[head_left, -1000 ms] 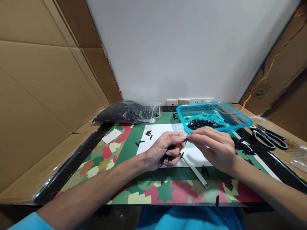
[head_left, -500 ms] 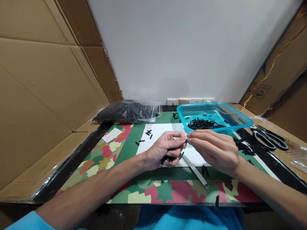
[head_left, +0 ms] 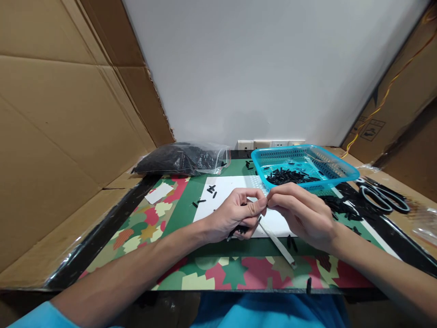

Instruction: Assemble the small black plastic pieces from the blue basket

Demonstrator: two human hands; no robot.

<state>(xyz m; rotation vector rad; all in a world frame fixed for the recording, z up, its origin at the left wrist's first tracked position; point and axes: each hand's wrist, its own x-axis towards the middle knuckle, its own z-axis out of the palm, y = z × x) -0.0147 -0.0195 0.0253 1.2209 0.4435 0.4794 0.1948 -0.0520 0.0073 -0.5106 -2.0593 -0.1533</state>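
My left hand is closed around several small black pieces, above a white sheet. Its thumb and index finger meet the fingertips of my right hand. The right fingers are pinched together, and whatever lies between them is too small to make out. Below my hands a thin white strip lies slanted across the sheet's front edge. Loose black pieces rest on the sheet at its left. Behind my right hand stands a blue basket with many black pieces in it.
A clear bag of black pieces lies at the back left. Scissors lie at the right, beside a loose black pile. Cardboard walls the left side. A white paper scrap is on the patterned mat.
The fingers of my right hand have bent slightly and the hand has shifted a little left. The dark piece between the fingertips no longer shows clearly. My left hand has hardly moved.
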